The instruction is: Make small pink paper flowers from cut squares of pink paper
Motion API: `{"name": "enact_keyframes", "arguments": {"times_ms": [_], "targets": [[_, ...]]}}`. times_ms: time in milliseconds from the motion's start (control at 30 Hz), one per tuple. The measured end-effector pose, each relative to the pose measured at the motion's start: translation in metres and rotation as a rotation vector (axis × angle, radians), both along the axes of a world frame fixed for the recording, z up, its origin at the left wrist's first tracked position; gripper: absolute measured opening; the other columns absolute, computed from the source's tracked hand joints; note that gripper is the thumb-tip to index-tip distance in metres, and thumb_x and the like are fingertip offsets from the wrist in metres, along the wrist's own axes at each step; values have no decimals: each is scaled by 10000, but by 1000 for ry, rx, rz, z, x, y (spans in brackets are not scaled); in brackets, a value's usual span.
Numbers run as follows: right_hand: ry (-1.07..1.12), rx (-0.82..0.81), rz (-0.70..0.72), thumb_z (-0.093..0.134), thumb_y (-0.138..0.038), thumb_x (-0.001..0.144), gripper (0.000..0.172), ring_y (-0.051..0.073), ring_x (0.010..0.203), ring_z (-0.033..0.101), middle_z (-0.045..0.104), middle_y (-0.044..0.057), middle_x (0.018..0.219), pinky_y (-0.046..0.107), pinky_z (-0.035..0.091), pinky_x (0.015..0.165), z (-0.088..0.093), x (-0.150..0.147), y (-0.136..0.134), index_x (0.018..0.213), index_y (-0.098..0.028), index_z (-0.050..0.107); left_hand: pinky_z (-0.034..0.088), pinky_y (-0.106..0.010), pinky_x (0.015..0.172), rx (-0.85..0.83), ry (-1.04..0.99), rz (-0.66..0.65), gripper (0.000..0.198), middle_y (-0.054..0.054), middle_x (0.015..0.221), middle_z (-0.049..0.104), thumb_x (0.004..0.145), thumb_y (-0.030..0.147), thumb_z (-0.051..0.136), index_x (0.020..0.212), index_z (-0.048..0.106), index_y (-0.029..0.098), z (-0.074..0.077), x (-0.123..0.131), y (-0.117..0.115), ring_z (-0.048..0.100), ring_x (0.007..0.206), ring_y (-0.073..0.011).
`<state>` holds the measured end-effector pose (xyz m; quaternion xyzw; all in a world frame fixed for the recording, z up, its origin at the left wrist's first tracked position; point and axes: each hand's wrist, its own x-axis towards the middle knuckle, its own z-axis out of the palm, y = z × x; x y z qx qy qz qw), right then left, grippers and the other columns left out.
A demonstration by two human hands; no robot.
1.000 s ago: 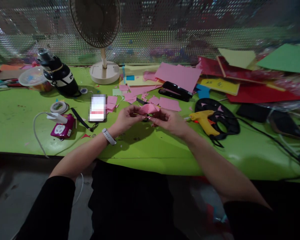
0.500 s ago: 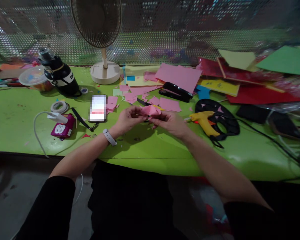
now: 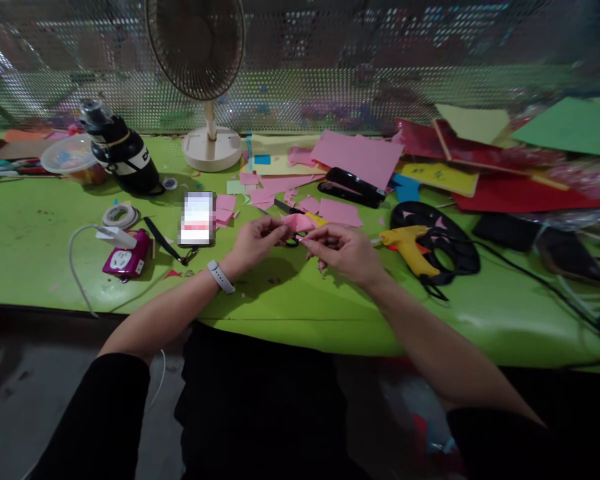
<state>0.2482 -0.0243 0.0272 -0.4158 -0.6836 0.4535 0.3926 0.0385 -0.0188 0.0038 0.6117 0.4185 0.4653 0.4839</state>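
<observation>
Both hands meet over the green table (image 3: 25, 247), just in front of me. My left hand (image 3: 257, 241), with a white watch on its wrist, pinches the left side of a small folded pink paper piece (image 3: 297, 222). My right hand (image 3: 344, 250) pinches its right side, fingers closed. Scissors (image 3: 293, 212) with a yellow handle lie just behind the paper, partly hidden by it. Pink paper scraps (image 3: 330, 210) lie scattered beyond the hands.
A yellow glue gun (image 3: 410, 243) rests on a black tray at right. A phone (image 3: 197, 219), tape roll (image 3: 120, 215), pink socket (image 3: 125, 257), black bottle (image 3: 123, 157), fan (image 3: 207, 73) and black stapler (image 3: 353, 187) stand around. Coloured paper sheets (image 3: 525, 173) pile at back right.
The pink paper looks smaller and flatter between my fingers than before. Both hands have shifted slightly to the right and closer together.
</observation>
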Motion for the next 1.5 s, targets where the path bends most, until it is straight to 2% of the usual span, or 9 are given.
{"name": "enact_keyframes", "arguments": {"times_ms": [133, 367, 633, 900, 1167, 1500], "targets": [[-35, 130, -97, 755, -503, 828, 306, 112, 412, 559, 702, 14, 639, 257, 496, 355, 4, -2, -7, 875, -203, 724, 575, -289, 730, 118, 146, 54, 242, -87, 887, 761, 927, 373, 659, 937, 704, 135, -3, 1, -1, 691, 778, -135], [-22, 104, -156, 750, -522, 827, 336, 116, 422, 581, 717, 27, 646, 246, 501, 354, -2, -2, 0, 888, -192, 727, 554, -254, 666, 285, 250, 67, 238, -93, 883, 770, 960, 362, 625, 967, 724, 146, -3, 2, -4, 702, 761, -141], [-18, 156, -189, 730, -536, 844, 343, 125, 461, 612, 731, 31, 685, 258, 537, 384, -6, -3, 1, 903, -198, 734, 520, -241, 607, 438, 341, 90, 194, -66, 855, 774, 968, 305, 612, 987, 740, 160, -2, 2, -6, 673, 687, -122], [-60, 177, -173, 718, -509, 862, 325, 119, 438, 587, 725, 35, 677, 268, 513, 391, -3, -2, 1, 898, -186, 733, 574, -275, 702, 417, 344, 70, 233, -79, 933, 785, 978, 339, 593, 1033, 740, 167, -3, 1, -6, 718, 771, -143], [-91, 180, -183, 711, -572, 851, 362, 125, 427, 571, 728, 30, 673, 282, 484, 383, -1, -2, 1, 884, -213, 728, 572, -288, 688, 403, 376, 73, 222, -75, 938, 785, 971, 344, 597, 1035, 745, 192, -2, 1, -7, 720, 788, -157], [-82, 199, -169, 706, -569, 859, 357, 144, 466, 596, 714, 32, 672, 303, 498, 424, -4, -1, 2, 896, -214, 725, 575, -291, 712, 452, 423, 61, 215, -82, 978, 790, 976, 300, 586, 1059, 748, 186, -1, 1, -8, 724, 812, -157]]}}
